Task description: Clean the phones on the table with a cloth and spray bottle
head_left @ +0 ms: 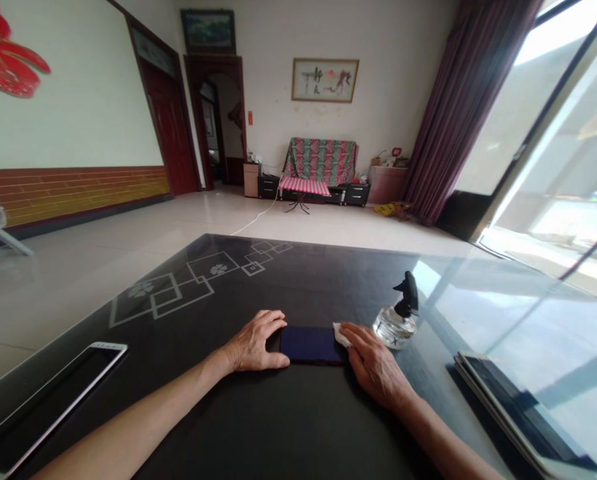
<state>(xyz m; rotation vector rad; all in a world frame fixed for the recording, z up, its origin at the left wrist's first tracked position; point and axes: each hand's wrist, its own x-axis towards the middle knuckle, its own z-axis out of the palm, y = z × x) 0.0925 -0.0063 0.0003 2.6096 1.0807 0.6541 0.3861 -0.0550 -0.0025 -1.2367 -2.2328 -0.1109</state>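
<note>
A dark smartphone [308, 345] lies flat on the black glossy table, its screen up and its long side running left to right. Around its left end is my left hand [258, 341], thumb at the near corner and fingers at the far corner. My right hand [375, 363] lies over the phone's right end, with a folded white tissue [341, 335] under its fingers. Part of the tissue and the phone's right edge are hidden by that hand. Just beyond my right hand stands a clear spray bottle [395, 327] with a black trigger head.
A white-framed tablet [53, 407] lies on the table [238, 427] at the left. Another tablet-like device [518, 407], apparently on a case or stack, lies at the right. Farther off are a small striped table [305, 186], a cloth-covered object [321, 160] and a curtain [458, 107].
</note>
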